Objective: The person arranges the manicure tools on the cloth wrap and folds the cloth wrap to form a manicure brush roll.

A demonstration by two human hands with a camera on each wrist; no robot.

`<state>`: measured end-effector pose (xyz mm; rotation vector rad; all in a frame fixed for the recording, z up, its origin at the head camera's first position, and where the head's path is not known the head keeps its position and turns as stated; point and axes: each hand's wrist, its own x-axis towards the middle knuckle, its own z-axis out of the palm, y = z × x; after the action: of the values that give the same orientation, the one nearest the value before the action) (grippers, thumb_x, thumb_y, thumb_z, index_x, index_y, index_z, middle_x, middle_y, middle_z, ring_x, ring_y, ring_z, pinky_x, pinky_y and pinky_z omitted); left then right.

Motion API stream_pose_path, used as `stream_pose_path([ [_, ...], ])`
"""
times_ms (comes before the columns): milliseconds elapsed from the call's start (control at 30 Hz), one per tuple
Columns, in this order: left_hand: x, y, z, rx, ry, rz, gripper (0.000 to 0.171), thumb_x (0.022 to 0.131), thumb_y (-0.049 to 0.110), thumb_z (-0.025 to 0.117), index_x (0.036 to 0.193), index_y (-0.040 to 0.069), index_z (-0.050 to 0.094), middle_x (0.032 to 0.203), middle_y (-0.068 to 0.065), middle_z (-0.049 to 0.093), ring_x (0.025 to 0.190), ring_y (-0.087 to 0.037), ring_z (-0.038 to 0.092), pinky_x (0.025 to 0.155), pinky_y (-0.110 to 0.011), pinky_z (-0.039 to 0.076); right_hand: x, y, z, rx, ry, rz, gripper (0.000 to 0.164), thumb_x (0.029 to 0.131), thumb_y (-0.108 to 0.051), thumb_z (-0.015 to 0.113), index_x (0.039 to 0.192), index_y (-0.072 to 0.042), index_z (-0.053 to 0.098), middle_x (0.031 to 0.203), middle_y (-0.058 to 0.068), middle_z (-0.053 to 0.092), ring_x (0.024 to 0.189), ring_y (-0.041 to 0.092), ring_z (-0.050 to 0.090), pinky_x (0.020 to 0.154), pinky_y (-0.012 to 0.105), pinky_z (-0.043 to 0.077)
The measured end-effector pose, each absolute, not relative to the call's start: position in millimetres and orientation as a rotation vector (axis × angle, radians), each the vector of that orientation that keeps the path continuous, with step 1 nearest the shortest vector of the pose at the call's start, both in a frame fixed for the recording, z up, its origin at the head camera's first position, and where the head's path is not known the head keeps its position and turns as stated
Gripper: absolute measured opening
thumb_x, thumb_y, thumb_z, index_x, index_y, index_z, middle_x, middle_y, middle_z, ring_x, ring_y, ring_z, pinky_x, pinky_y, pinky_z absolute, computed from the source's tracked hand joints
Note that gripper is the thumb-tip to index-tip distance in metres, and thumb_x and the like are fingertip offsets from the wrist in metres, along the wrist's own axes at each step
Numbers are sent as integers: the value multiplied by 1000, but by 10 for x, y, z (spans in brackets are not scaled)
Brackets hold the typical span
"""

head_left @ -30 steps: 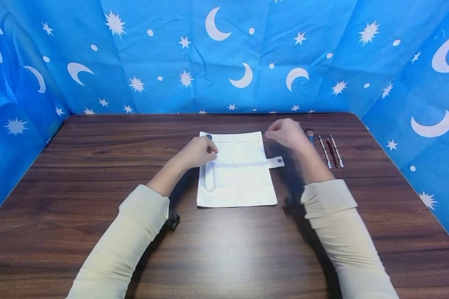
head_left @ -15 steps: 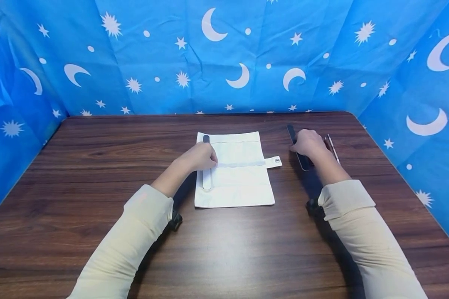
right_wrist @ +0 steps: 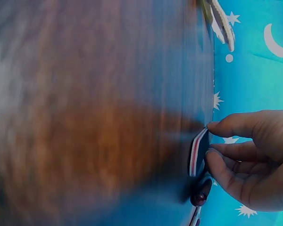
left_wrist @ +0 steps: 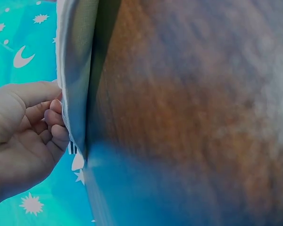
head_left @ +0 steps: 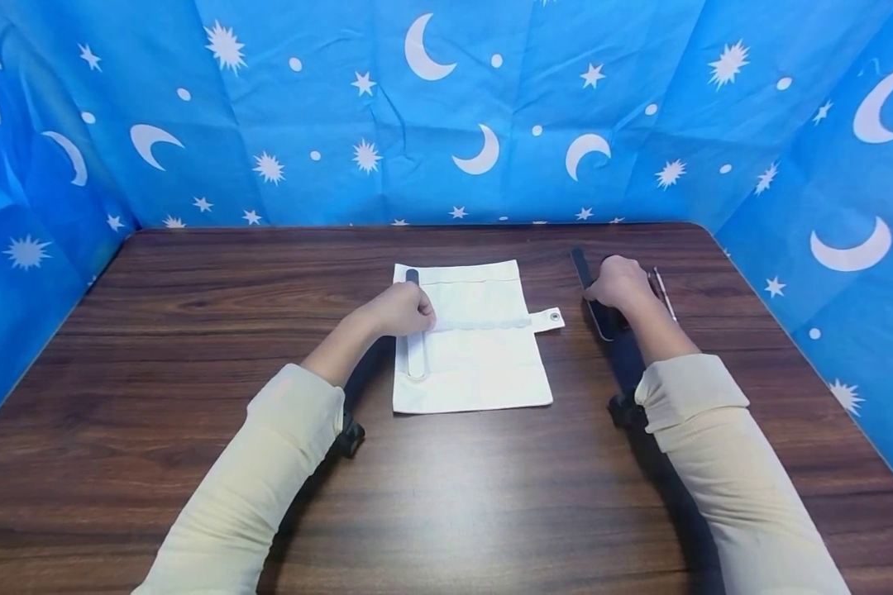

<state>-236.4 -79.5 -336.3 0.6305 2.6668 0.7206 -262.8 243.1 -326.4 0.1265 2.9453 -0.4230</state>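
Note:
A white fabric roll-up pouch (head_left: 476, 364) lies unfolded on the table, its snap tab (head_left: 549, 319) pointing right. Along its left side runs a flat nail file (head_left: 415, 355), dark at the top end and whitish below. My left hand (head_left: 398, 310) reaches over that file and pinches the pouch fabric near the middle seam; curled fingers meet the fabric edge (left_wrist: 73, 108) in the left wrist view. To the right, my right hand (head_left: 619, 285) pinches a black nail file (head_left: 580, 268), thumb and fingers on its sides. Pale and red layers show at its edge in the right wrist view.
A slim silver tool (head_left: 665, 293) lies just right of my right hand, other tools partly hidden beneath it. The dark wooden table (head_left: 461, 496) ends at a blue cloth (head_left: 305, 107) with moons and stars, behind and at both sides.
My right hand has moved right from beside the pouch to the black nail file and now pinches it. My left hand has shifted slightly down toward the pouch's middle seam.

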Motion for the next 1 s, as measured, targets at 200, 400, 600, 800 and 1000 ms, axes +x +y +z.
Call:
stream_pose_path([
  [200, -2376, -787, -3371, 618, 2664, 703, 12, 88, 7, 58, 87, 1, 69, 74, -5, 60, 67, -16, 49, 63, -25, 38, -2638, 2404, -3237, 116, 3001, -522, 29, 85, -17, 61, 98, 9, 64, 91, 24, 61, 82, 35, 57, 70, 45, 47],
  [400, -2372, -798, -3351, 616, 2666, 702, 12, 88, 7, 58, 86, 2, 69, 74, -5, 60, 68, -16, 50, 64, -26, 39, -2639, 2272, -3163, 61, 3055, -798, 40, 86, -18, 59, 117, 6, 56, 113, 26, 56, 101, 40, 50, 86, 49, 40],
  [600, -2384, -797, -3351, 624, 2662, 696, 12, 88, 7, 57, 85, 2, 68, 72, -5, 58, 66, -16, 48, 64, -26, 38, -2622, 1923, -3065, 25, 3051, -1122, 36, 86, -17, 59, 117, 1, 53, 102, 17, 56, 91, 31, 53, 81, 44, 41],
  [800, -2380, -777, -3345, 650, 2658, 703, 13, 89, 6, 55, 87, 1, 68, 76, -5, 60, 68, -16, 49, 65, -25, 39, -2621, 1472, -3035, 6, 2853, -1486, 44, 88, -13, 59, 128, -4, 43, 95, 9, 49, 83, 24, 56, 72, 34, 52],
  [1000, -2381, -746, -3353, 646, 2670, 688, 14, 89, 7, 55, 86, 2, 68, 74, -4, 59, 67, -16, 49, 63, -24, 38, -2660, 1091, -3098, -19, 2715, -1653, 48, 85, -7, 60, 127, -4, 38, 89, 9, 48, 80, 22, 54, 66, 35, 53],
])
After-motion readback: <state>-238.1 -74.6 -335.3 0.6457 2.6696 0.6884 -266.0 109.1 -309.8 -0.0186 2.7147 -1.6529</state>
